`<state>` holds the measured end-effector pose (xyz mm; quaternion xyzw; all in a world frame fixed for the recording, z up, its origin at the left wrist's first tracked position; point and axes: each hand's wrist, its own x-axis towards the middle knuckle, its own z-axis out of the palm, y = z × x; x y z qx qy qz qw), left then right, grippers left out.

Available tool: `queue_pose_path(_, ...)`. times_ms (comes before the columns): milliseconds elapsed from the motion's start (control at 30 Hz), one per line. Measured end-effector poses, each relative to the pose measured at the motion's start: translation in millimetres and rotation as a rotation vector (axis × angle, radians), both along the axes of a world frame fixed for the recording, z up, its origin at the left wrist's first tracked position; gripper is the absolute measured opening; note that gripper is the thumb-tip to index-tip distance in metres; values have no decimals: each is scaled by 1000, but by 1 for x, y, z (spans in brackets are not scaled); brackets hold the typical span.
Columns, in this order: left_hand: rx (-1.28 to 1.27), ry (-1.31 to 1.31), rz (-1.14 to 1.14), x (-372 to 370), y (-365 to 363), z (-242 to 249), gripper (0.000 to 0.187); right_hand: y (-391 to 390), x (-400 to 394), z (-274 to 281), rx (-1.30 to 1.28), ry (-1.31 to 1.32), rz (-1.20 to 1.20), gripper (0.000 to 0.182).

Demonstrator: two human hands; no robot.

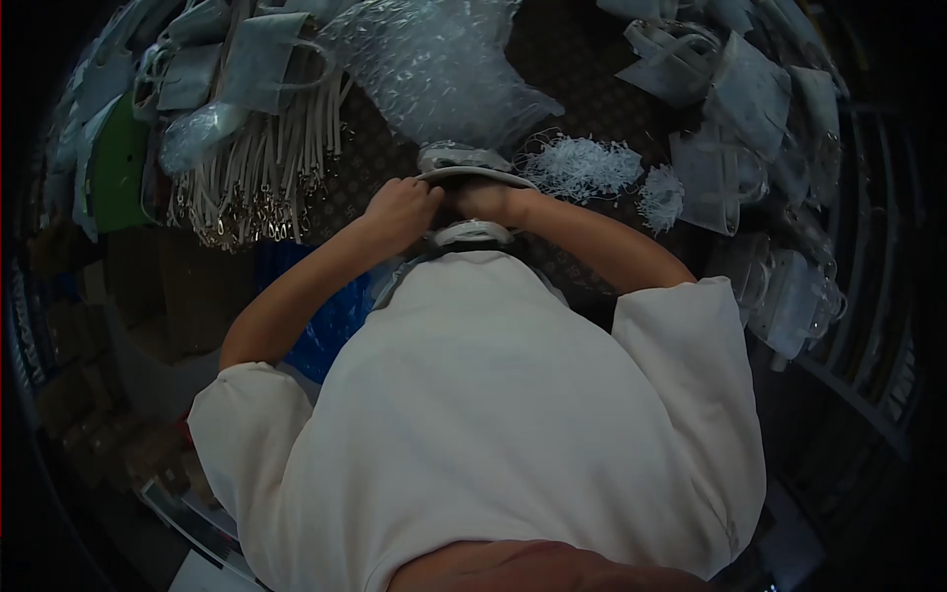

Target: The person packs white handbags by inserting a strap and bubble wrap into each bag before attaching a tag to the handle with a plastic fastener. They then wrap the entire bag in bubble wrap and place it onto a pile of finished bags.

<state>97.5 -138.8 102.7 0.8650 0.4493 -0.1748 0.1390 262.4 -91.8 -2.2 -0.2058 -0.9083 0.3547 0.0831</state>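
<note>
In front of my chest stands a pale handbag (478, 176), seen from above with its dark mouth open toward me. Wrapped handles show at its far side and near side. My left hand (404, 209) is closed on the left end of the bag's rim, fingers curled. My right hand (488, 203) reaches into the opening; its fingers are hidden in the shadow inside, so what they touch does not show. Just beyond the bag lies a heap of clear bubble wrap (434, 74).
Many pale straps with metal clasps (261, 173) hang in a bunch at left, near stacked white bags (261, 64). White string tags (582, 166) lie in a pile at right, beside more wrapped bags (750, 94). A blue plastic bag (340, 321) is below the table edge.
</note>
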Motion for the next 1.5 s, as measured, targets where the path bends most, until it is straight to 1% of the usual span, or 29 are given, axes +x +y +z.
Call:
queue_pose_path(67, 48, -158, -55, -12, -3, -4, 36, 1, -3, 17, 137, -103, 127, 31)
queue_pose_path(100, 46, -169, -70, -12, -2, -2, 36, -2, -4, 11, 134, -115, 113, 31)
queue_pose_path(167, 68, -352, 13, -13, -1, 4, 30, -10, -7, -6, 198, -6, -40, 30)
queue_pose_path(200, 57, -354, 20, -16, 2, 1, 30, -11, -6, 2, 186, -9, -35, 30)
queue_pose_path(267, -58, -441, -63, -29, 4, -6, 20, -14, -8, 33, 278, 100, 2, 30)
queue_pose_path(300, -75, -432, -44, -33, -1, -4, 20, -14, -11, 35, 237, 156, 13, 31)
queue_pose_path(333, -131, -529, 29, -33, 0, 3, 14, -16, -14, 35, 231, 168, 23, 31)
queue_pose_path(367, -176, -626, 93, -34, 4, 9, 10, -14, -16, 35, 166, 1, 22, 31)
queue_pose_path(400, -163, -622, 94, -37, 8, 15, 10, -10, -15, 35, 105, -170, 19, 32)
queue_pose_path(433, -225, -674, 165, -39, 9, 19, 14, -8, -14, 29, 287, -36, 28, 29)
queue_pose_path(467, -294, -726, 237, -40, 7, 20, 18, -4, -9, 25, 289, -36, 32, 29)
queue_pose_path(533, -226, -790, 282, -43, 1, 15, 17, 4, -8, 63, -411, -310, 54, 30)
queue_pose_path(567, -159, -850, 323, -44, -3, 11, 17, 1, -7, 65, -412, -317, 64, 30)
queue_pose_path(633, -129, -851, 303, -44, -10, 10, 17, -6, -5, 67, -745, 161, -89, 32)
queue_pose_path(700, -102, -847, 261, -46, -14, 5, 17, -14, -11, 71, -713, 156, -117, 29)
queue_pose_path(767, 61, -953, 188, -47, -19, -6, 16, -16, -13, 75, -679, 147, -146, 26)
queue_pose_path(867, 155, -1032, 184, -48, -22, -10, 17, -13, -16, 80, -686, 92, -181, 23)
queue_pose_path(933, 215, -1019, 113, -50, -18, -6, 16, -14, -16, 82, -1153, -153, -320, 24)
queue_pose_path(967, 279, -1004, 48, -51, -16, -4, 16, -16, -16, 83, -1155, -155, -332, 24)
queue_pose_path(1000, 276, -1012, 44, -52, -15, -4, 16, -18, -17, 83, -1168, -143, -347, 24)
queue_pose_path(1033, 226, -938, -47, -54, -14, -3, 16, -19, -18, 84, -1180, -131, -359, 24)
queue_pose_path(1067, 179, -860, -135, -57, -14, -2, 17, -22, -20, 79, -1179, -133, -362, 24)
queue_pose_path(1133, 119, -830, -189, -61, -15, 7, 17, -30, -23, 71, -330, 150, -38, 21)
queue_pose_path(1167, 61, -798, -242, -63, -15, 11, 18, -35, -24, 68, -100, 182, 19, 20)
queue_pose_path(1200, 60, -802, -237, -67, -15, 13, 18, -33, -26, 78, -103, 177, 23, 20)
queue_pose_path(1267, 51, -853, -244, -75, -16, 16, 19, -28, -31, 102, -366, -232, -75, 23)
queue_pose_path(1400, -63, -779, -305, -76, -24, 10, 16, -35, -42, 91, -368, -158, -62, 27)
queue_pose_path(1467, -81, -687, -304, -77, -32, 6, 14, -39, -48, 84, -266, -309, -39, 27)
queue_pose_path(1500, -85, -685, -312, -77, -33, 7, 14, -38, -49, 85, -268, -306, -47, 27)
